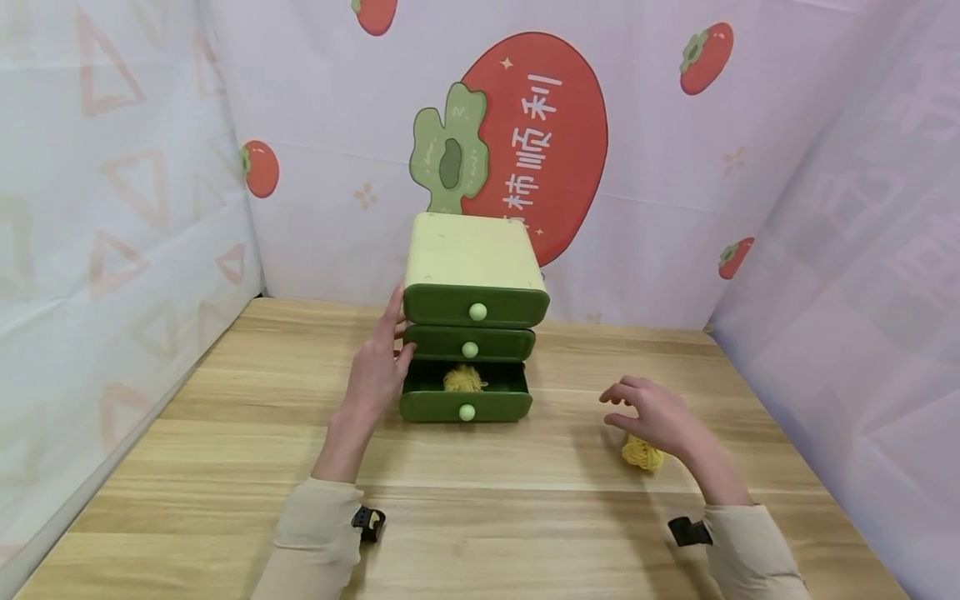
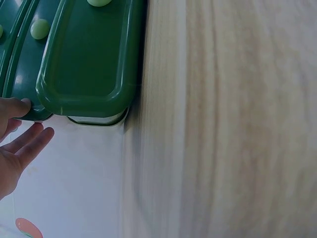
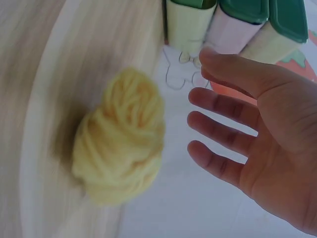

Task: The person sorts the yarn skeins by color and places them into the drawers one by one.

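A small drawer cabinet with a cream top and dark green drawers stands on the table. Its bottom drawer is pulled out and holds a yellow yarn ball. My left hand is at the cabinet's left side, its thumb against the edge of the middle drawer and its other fingers extended alongside. Over to the right, my right hand hovers above another yellow yarn ball, fingers loosely bent and apart from it. In the right wrist view that yarn ball lies beside the fingers.
The wooden table runs up to white fabric walls at the back and both sides. A large printed persimmon covers the cloth behind the cabinet. Black straps show at both cuffs.
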The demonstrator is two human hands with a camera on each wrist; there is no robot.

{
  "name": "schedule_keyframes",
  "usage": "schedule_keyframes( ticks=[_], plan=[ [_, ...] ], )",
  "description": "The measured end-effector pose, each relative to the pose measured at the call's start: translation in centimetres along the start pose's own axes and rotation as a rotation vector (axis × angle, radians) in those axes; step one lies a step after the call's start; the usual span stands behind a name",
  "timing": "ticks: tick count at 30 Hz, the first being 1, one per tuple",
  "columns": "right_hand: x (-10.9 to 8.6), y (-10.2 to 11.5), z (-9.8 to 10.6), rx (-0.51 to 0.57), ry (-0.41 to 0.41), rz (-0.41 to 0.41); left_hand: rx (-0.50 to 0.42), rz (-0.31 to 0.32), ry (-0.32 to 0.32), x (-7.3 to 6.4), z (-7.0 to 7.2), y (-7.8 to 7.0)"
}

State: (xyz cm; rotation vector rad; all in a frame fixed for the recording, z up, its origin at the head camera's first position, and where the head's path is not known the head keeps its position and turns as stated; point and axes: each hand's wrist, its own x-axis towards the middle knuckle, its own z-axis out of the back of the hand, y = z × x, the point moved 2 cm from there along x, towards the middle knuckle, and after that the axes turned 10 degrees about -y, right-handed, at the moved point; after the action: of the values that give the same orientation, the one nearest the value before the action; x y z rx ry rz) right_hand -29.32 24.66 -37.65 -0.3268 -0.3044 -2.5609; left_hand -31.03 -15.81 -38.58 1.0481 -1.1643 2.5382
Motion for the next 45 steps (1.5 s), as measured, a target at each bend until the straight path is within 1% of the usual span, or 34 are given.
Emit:
schedule_keyframes(
  ticks=[4, 8, 11, 14, 17, 22, 27, 32, 36, 39, 45],
  plan=[
    [-1.7, -1.3, 0.3, 0.045, 0.029, -0.046, 0.008, -0.01, -0.001, 0.0, -0.1, 0.0],
    [-3.0, -2.4, 0.6, 0.129, 0.076, -0.094, 0.009, -0.002, -0.005, 0.1, -0.1, 0.0],
    [-3.7, -2.9, 0.7, 0.182, 0.135, -0.132, 0.01, 0.001, -0.007, 0.1, -0.1, 0.1],
    [-4.3, -3.3, 0.5, 0.209, 0.193, -0.159, 0.013, 0.006, -0.001, 0.1, -0.1, 0.1],
    [-4.7, -3.5, 0.3, 0.217, 0.213, -0.157, 0.013, 0.014, 0.002, 0.1, 0.0, 0.1],
    [-4.8, -3.7, 0.1, 0.215, 0.192, -0.136, 0.003, 0.023, -0.005, 0.1, 0.1, 0.0],
    [-5.0, -3.9, -0.4, 0.225, 0.177, -0.131, 0.006, 0.016, -0.005, 0.0, 0.1, 0.1],
    [-5.3, -4.3, -0.8, 0.219, 0.13, -0.122, 0.005, 0.015, 0.005, 0.0, 0.0, 0.0],
    [-5.5, -4.5, -1.0, 0.193, 0.078, -0.113, 0.004, 0.023, 0.002, 0.0, -0.1, 0.0],
    [-5.5, -4.4, -1.1, 0.166, 0.04, -0.121, 0.008, 0.025, 0.001, 0.0, -0.1, 0.0],
    [-5.4, -3.9, -1.0, 0.109, -0.006, -0.131, 0.012, 0.019, 0.003, 0.0, 0.0, -0.1]
  ],
)
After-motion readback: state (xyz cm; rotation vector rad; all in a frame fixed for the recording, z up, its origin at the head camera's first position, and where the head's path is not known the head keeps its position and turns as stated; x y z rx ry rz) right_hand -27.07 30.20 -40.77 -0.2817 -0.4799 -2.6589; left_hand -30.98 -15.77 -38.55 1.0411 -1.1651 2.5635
